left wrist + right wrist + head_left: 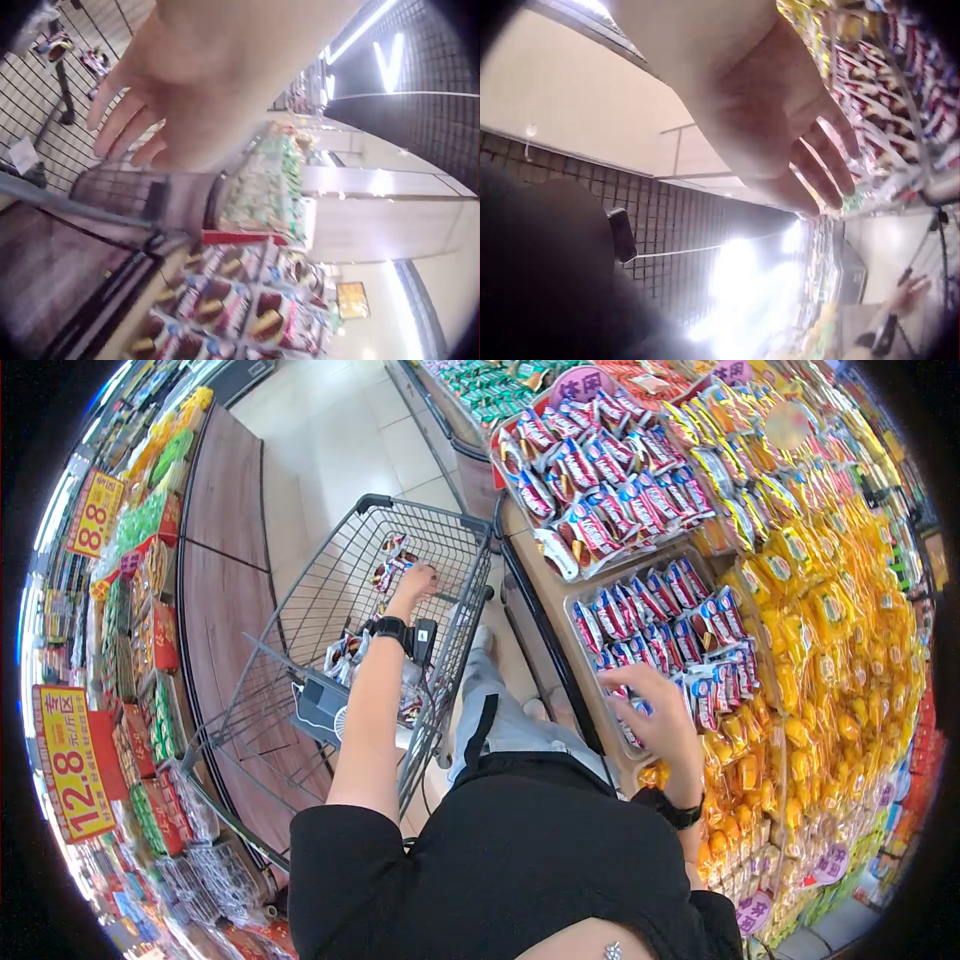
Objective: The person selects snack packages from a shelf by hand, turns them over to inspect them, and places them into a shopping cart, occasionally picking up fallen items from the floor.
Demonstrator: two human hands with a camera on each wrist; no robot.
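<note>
Over the wire cart [425, 512], my left hand [418, 582] hangs with loose fingers and nothing in them. Beside it in the cart lie red, white and blue wrapped snacks [390, 567]; the left wrist view shows the hand [184, 94] empty, with a few packets [94, 61] beyond the fingers. My right hand [655, 725] is spread above a tray [572, 610] of similar snack packets [640, 615] at the right. Its fingers are slightly bent and hold nothing in the right wrist view, where the hand [772, 127] is seen from the palm side.
A fuller tray of packets [600, 475] stands behind, with yellow-wrapped goods [820, 660] to the right. Bagged goods and price signs [75, 760] line the left shelf. More packets lie near the cart's handle end. Tiled floor [310, 430] runs ahead between the displays.
</note>
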